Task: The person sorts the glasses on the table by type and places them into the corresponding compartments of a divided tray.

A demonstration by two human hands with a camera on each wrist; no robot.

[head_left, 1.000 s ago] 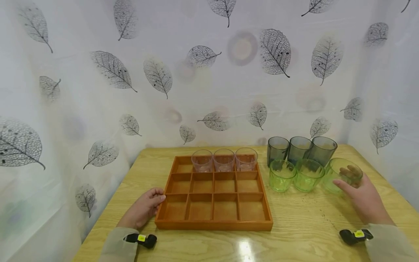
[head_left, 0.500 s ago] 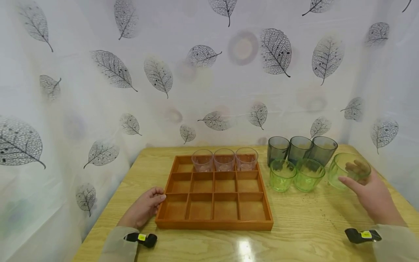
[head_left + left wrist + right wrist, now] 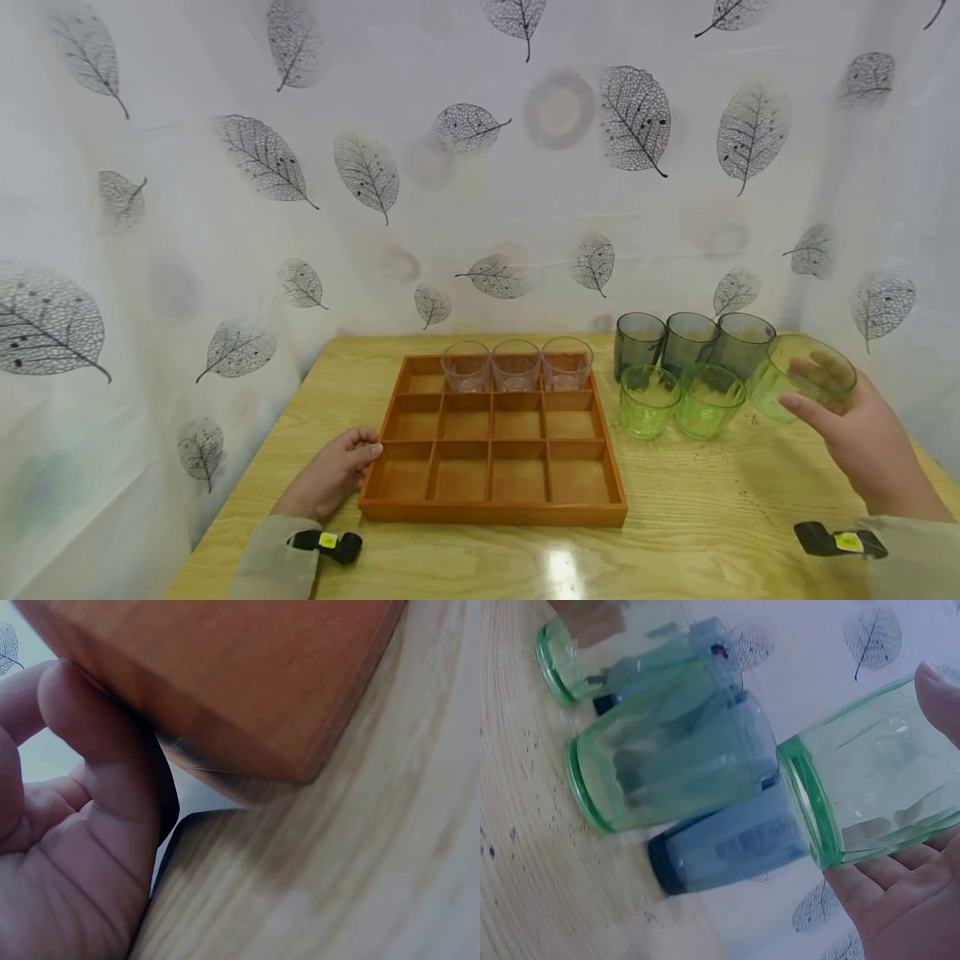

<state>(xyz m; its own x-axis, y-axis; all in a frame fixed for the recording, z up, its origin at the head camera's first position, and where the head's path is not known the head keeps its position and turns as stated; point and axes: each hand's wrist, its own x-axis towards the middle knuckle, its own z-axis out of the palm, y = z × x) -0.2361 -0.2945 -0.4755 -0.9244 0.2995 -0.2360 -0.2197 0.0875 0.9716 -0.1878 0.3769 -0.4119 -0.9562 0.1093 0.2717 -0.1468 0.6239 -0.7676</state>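
My right hand (image 3: 873, 437) grips a green glass cup (image 3: 798, 375) round its side, tilted and raised off the table. In the right wrist view the thumb lies on one side of that green cup (image 3: 885, 780), the fingers on the other. Two more green cups (image 3: 649, 402) (image 3: 708, 402) stand left of it. At its left edge, my left hand (image 3: 330, 475) holds the wooden compartment tray (image 3: 491, 512), thumb at the rim. The left wrist view shows fingers against the tray's side (image 3: 225, 682). Three clear pinkish cups (image 3: 466, 371) stand in the tray's back row.
Three dark grey glasses (image 3: 637, 346) stand behind the green cups, close together. A wooden table (image 3: 697, 533) bears everything. Behind it hangs a white curtain (image 3: 405, 67) with a leaf print.
The right hand has moved right and lifted the third green cup away from the other two, tilting it. The left hand and the tray have stayed in place.
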